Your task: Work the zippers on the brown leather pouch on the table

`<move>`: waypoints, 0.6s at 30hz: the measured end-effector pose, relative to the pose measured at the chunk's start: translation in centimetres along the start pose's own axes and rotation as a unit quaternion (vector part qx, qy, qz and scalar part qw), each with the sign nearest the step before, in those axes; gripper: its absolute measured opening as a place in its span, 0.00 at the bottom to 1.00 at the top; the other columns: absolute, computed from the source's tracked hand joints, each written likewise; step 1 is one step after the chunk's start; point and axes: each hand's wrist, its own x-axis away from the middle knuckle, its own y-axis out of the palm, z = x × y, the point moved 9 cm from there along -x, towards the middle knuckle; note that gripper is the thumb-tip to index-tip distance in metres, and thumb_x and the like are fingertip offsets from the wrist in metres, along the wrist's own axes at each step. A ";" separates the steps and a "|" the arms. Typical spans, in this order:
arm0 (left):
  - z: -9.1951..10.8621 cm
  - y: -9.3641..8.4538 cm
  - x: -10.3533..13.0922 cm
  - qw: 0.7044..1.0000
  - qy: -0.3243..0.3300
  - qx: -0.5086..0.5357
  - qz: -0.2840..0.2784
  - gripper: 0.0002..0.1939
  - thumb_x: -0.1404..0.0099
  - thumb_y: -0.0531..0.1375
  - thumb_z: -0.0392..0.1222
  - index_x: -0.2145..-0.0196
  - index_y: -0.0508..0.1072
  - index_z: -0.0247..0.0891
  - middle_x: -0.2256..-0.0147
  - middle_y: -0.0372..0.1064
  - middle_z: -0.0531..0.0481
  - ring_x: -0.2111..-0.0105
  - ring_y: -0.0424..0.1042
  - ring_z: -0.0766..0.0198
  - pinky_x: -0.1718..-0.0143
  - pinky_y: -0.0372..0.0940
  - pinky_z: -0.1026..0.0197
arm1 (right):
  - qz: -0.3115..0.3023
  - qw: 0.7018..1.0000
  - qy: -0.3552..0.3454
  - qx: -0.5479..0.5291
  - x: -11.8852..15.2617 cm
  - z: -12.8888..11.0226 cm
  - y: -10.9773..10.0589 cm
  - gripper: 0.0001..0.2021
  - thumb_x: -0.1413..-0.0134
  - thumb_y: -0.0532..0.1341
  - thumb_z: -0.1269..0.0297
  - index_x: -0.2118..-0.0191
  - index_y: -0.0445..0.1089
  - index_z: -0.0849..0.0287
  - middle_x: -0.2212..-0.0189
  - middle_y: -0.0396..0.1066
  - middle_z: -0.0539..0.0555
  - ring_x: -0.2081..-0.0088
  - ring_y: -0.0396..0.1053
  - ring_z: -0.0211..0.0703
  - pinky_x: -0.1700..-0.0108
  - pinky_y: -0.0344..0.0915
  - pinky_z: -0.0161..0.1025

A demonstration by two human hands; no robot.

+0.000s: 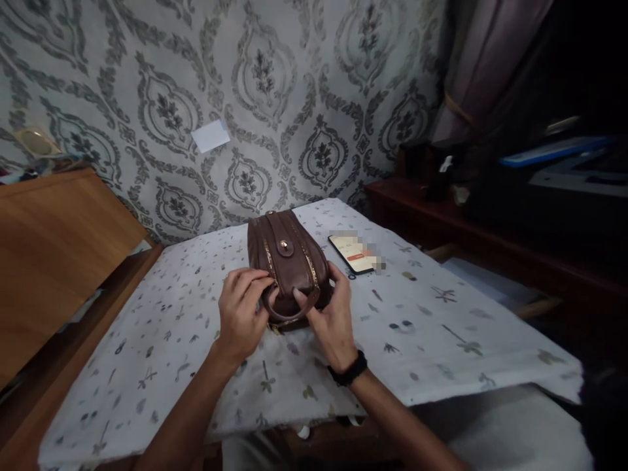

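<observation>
A brown leather bag (289, 261) with gold zips and a snap strap on top lies on the patterned tablecloth. At its near left corner my left hand (243, 307) has its fingers closed by the end of the left zip; a zip pull there is too small to make out. My right hand (333, 314) grips the near right side of the bag, thumb on top by the handle loop (289, 314) and fingers along the side. A black band (349, 369) circles the right wrist.
A smartphone (356, 254) with a lit screen lies right of the bag. The tablecloth (432, 327) covers the table. Wooden furniture (63, 242) stands at left, a dark red desk (392, 203) at right. A patterned wall rises behind, with a white card (210, 136) on it.
</observation>
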 end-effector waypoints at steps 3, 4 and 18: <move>-0.2 0.0 0.2 1.000 -0.018 0.015 -0.005 0.05 0.30 0.59 0.35 0.59 0.75 0.39 0.59 0.75 0.44 0.56 0.70 0.56 0.52 0.68 0.50 | -0.001 1.000 -0.007 0.003 -0.1 -0.2 0.1 0.36 0.43 0.64 0.45 0.36 0.55 0.57 0.41 0.61 0.64 0.40 0.60 0.59 0.38 0.59 0.64; -0.3 0.0 0.2 0.999 -0.028 0.022 -0.004 0.06 0.30 0.58 0.35 0.59 0.75 0.39 0.59 0.75 0.45 0.56 0.70 0.56 0.52 0.68 0.50 | -0.002 1.000 -0.005 0.002 -0.1 -0.2 0.1 0.35 0.43 0.64 0.46 0.36 0.55 0.56 0.41 0.61 0.64 0.40 0.60 0.59 0.38 0.59 0.64; 1.3 -0.5 1.2 1.000 0.008 0.016 0.017 0.06 0.33 0.60 0.31 0.60 0.73 0.38 0.64 0.75 0.46 0.57 0.72 0.55 0.53 0.65 0.49 | -0.008 1.000 0.005 0.001 0.0 0.1 0.1 0.36 0.43 0.64 0.44 0.36 0.55 0.57 0.41 0.61 0.64 0.40 0.60 0.60 0.38 0.59 0.63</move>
